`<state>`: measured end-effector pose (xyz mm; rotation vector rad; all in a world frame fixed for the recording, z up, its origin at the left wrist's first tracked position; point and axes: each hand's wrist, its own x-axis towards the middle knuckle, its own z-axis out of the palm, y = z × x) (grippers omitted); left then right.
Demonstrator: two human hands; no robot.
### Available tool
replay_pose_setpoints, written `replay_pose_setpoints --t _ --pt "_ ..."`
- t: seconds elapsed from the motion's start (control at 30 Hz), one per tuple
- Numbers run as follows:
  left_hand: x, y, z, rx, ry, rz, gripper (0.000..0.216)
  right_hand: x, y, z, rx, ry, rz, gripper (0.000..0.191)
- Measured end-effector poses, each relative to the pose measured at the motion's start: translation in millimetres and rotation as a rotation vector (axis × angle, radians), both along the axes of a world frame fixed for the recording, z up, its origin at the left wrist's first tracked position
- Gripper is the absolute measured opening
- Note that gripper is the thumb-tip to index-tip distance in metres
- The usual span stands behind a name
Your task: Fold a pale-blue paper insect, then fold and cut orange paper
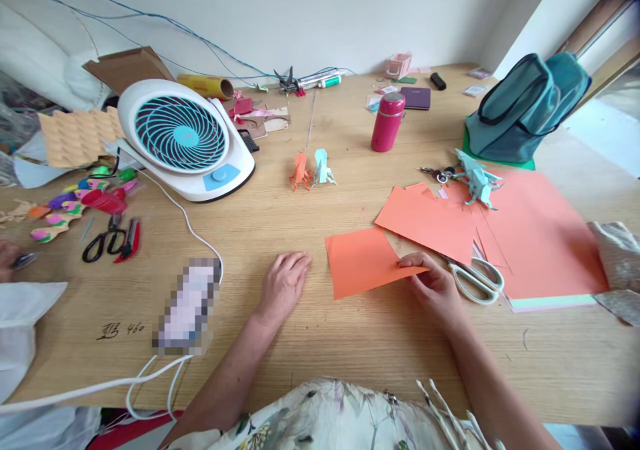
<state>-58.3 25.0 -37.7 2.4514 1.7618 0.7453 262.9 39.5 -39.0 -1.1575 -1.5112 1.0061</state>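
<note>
Pinching the right corner of an orange paper sheet (361, 260) on the wooden table (350, 350), the right hand (436, 285) is clamped on it; the left hand (283, 283) rests flat and empty just beside. The sheet looks light, floppy and easily creased: best held by an edge.

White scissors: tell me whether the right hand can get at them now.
Probably yes: the white scissors lie uncovered just beside the right hand, though that hand pinches the orange sheet.
</note>
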Motion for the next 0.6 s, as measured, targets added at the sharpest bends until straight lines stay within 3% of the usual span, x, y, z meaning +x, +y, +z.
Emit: replay_pose_setpoints --t 0.33,0.6 --pt "5.9 7.6 3.8 -0.064 -0.038 0.018 0.008 -1.3 0.4 -6.0 0.017 -0.007 0.022 0.015" --pt "-2.1 3.5 -4.4 -0.122 -0.430 0.074 0.009 -1.4 -0.7 -4.4 0.028 -0.007 0.016 0.014"
